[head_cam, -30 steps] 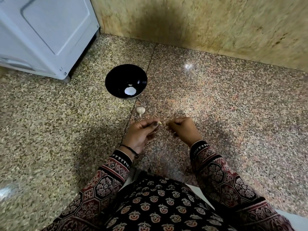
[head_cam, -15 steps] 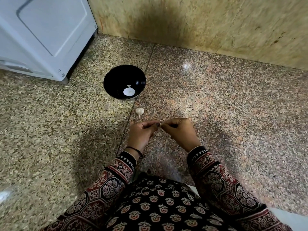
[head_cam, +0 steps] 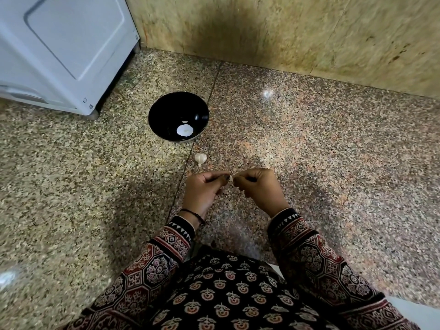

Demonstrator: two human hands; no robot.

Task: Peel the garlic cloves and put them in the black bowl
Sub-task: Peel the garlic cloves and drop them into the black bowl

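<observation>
Low over the speckled floor, my left hand (head_cam: 204, 188) and my right hand (head_cam: 258, 186) meet fingertip to fingertip. Both pinch a small pale garlic clove (head_cam: 231, 178), mostly hidden by the fingers. Beyond the hands a white garlic bulb (head_cam: 200, 158) lies on the floor. Further back stands the black bowl (head_cam: 166, 113), with a white patch at its bottom, either a peeled piece or a glare; I cannot tell which.
A white appliance (head_cam: 64, 51) stands at the back left. A yellowish stone wall (head_cam: 297, 34) runs along the back. A floor joint (head_cam: 188, 163) passes beside the bowl. My patterned lap fills the near edge.
My hands have come together: a gap lay between them a second ago, and now their fingertips meet on the clove. The bulb and bowl stayed where they were.
</observation>
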